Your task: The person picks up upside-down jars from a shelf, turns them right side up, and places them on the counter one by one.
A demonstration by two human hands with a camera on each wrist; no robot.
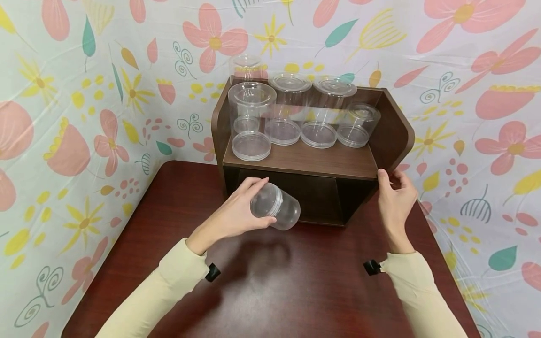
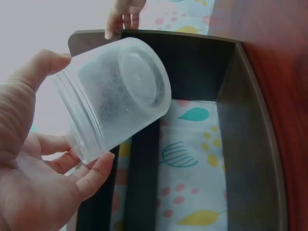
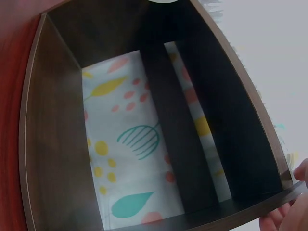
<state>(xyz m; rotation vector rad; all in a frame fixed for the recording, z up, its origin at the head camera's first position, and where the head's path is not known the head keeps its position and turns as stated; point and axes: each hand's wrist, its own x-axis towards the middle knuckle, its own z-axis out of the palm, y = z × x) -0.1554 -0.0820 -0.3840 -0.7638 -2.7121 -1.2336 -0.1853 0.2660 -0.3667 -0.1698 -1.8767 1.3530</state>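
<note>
My left hand (image 1: 234, 211) grips a clear plastic jar (image 1: 288, 209) in front of the brown wooden shelf (image 1: 300, 164). The jar is tilted, its base toward the lower right and its ribbed end toward my palm. In the left wrist view, thumb and fingers curl round that end of the frosted-looking jar (image 2: 113, 91). At the shelf's right side, my right hand (image 1: 396, 202) pinches the front edge of the side panel, thumb in front and fingers on the outer side. In the right wrist view only part of that right hand (image 3: 301, 211) shows.
Several clear jars stand on the upper board, among them a tall front-left jar (image 1: 252, 122) and a short right one (image 1: 359, 124). Another clear jar (image 1: 246, 65) rises at the back left. The shelf stands on a dark red table (image 1: 296, 291) before flowered cloth walls (image 1: 139, 94).
</note>
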